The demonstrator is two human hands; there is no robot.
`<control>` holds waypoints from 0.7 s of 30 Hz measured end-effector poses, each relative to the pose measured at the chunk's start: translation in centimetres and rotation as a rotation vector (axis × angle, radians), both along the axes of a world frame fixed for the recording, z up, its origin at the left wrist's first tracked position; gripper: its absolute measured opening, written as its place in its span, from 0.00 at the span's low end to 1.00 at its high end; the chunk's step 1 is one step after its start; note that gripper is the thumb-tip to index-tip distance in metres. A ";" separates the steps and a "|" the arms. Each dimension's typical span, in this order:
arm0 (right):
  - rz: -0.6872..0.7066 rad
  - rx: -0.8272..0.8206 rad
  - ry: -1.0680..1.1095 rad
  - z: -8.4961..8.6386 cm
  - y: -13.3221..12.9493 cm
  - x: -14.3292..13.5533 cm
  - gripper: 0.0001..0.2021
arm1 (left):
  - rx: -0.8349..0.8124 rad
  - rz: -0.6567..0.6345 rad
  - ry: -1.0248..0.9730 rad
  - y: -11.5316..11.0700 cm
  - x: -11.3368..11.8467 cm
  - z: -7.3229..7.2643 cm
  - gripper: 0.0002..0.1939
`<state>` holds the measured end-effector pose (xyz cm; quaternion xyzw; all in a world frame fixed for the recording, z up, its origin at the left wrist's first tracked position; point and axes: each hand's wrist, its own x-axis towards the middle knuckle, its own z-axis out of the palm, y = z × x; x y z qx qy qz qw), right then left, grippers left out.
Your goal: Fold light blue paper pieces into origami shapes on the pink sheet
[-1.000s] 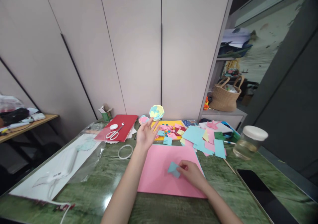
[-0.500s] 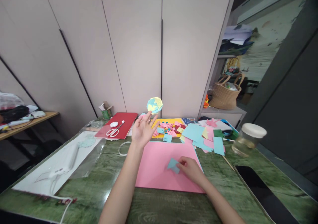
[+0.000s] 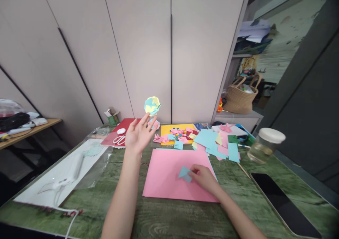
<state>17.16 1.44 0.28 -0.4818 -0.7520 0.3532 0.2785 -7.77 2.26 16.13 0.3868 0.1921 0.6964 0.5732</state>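
My left hand [image 3: 138, 135] is raised over the far left part of the table, palm up and fingers spread. Just above its fingertips is a round yellow and light blue folded-paper ball [image 3: 152, 105]; whether it touches the fingers I cannot tell. My right hand [image 3: 203, 177] pinches a small light blue folded paper [image 3: 185, 174] between thumb and fingers, over a pink paper sheet [image 3: 169, 182] on the table.
Behind the sheet, a yellow sheet [image 3: 165, 130] carries small pink and blue folded pieces. Loose coloured papers [image 3: 208, 140], a lidded jar [image 3: 265, 147] and a phone [image 3: 283, 203] are on the right. Scissors [image 3: 119, 139] lie on a red folder [image 3: 108, 138] at left.
My left hand and the paper ball have both shifted left, with the ball staying just above the fingertips. My right hand keeps its pinch on the blue paper, almost still.
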 end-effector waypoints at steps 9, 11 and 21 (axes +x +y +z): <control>0.010 0.006 -0.011 -0.1 0.0 0.0 0.07 | -0.012 0.170 0.148 3.4 -1.6 -3.4 0.16; 0.006 0.009 -0.019 -0.1 0.1 0.1 0.08 | -0.072 0.289 0.316 4.5 -2.3 -4.6 0.18; -0.004 0.015 -0.017 -0.1 0.0 0.0 0.07 | -0.426 0.360 1.208 7.4 -4.6 -9.4 0.16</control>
